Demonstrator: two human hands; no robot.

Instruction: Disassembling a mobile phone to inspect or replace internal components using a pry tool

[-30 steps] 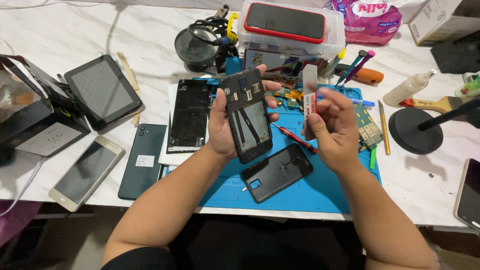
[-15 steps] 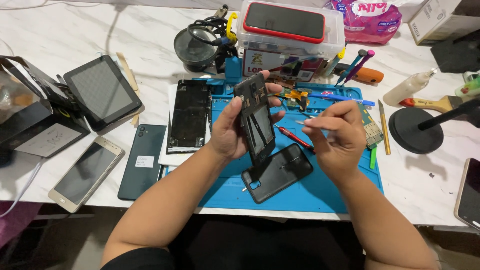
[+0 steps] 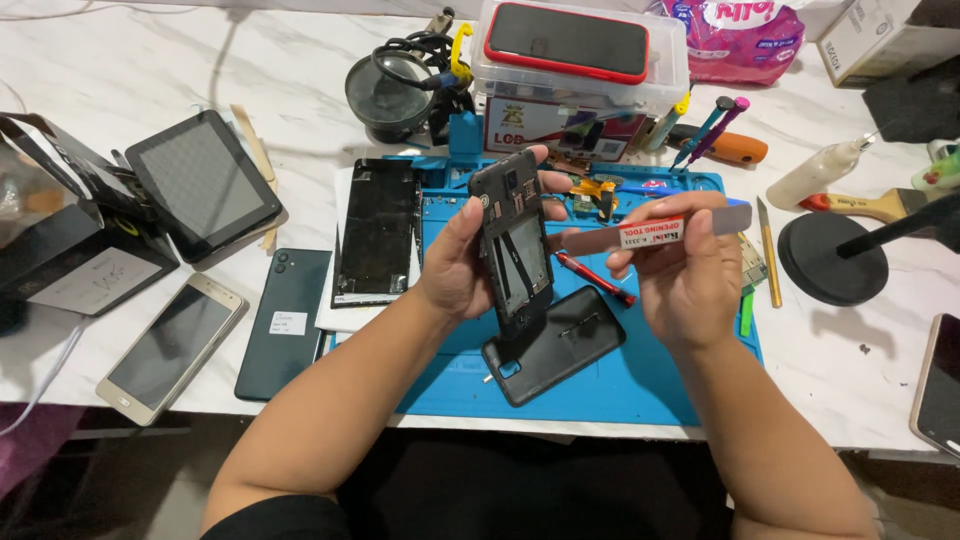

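The left hand (image 3: 455, 265) holds up a black phone (image 3: 515, 245) with its back off. The right hand (image 3: 685, 275) holds a thin metal tool (image 3: 650, 233) with a red and white label on it.

Just left of the left hand lies a loose black screen (image 3: 378, 232). Further left lie a dark green phone (image 3: 285, 322) with a small white sticker, a gold phone with a dark screen (image 3: 172, 347), a black tablet (image 3: 202, 184) and a black box (image 3: 70, 265).

Behind both hands stands a clear plastic box (image 3: 575, 95) with a white label, and a red phone with a dark screen (image 3: 568, 42) lies on top. Behind the right hand are a pink bag (image 3: 745, 25) and a cardboard box (image 3: 875, 40). Far to the right of the right hand, another dark phone screen (image 3: 940, 385) shows at the edge.
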